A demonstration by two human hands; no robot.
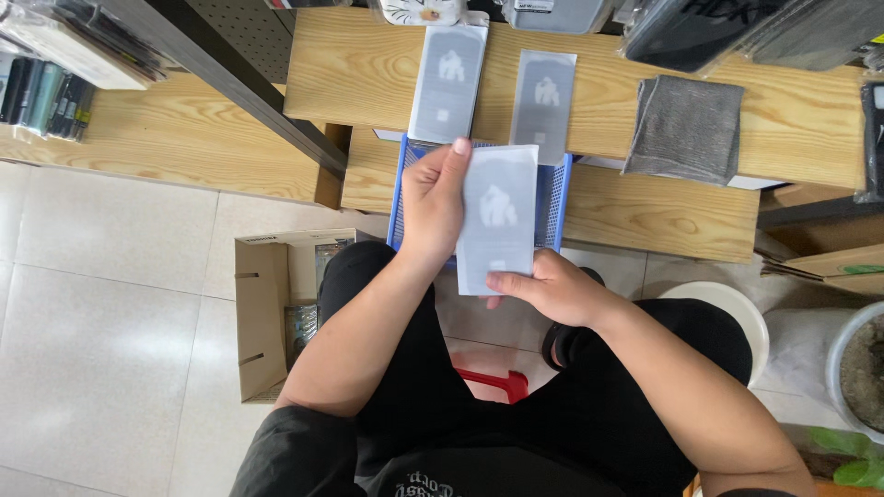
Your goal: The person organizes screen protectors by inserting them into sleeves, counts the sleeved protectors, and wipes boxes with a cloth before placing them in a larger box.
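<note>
1. The left hand (433,198) grips the left long edge of a flat, pale grey rectangular packet (497,219), fingers wrapped behind it and thumb on its front
2. The right hand (551,287) pinches the packet's lower right corner, fingers curled under it
3. The packet is held upright above the person's lap, in front of a blue mesh plastic basket (556,198) that it partly hides
4. Two more matching grey packets (447,81) (543,92) lie flat on the light wooden shelf (359,64) beyond
5. A folded grey cloth (686,129) rests to the right of them
6. An open brown cardboard box (262,313) sits on the tiled floor by the left knee
</note>
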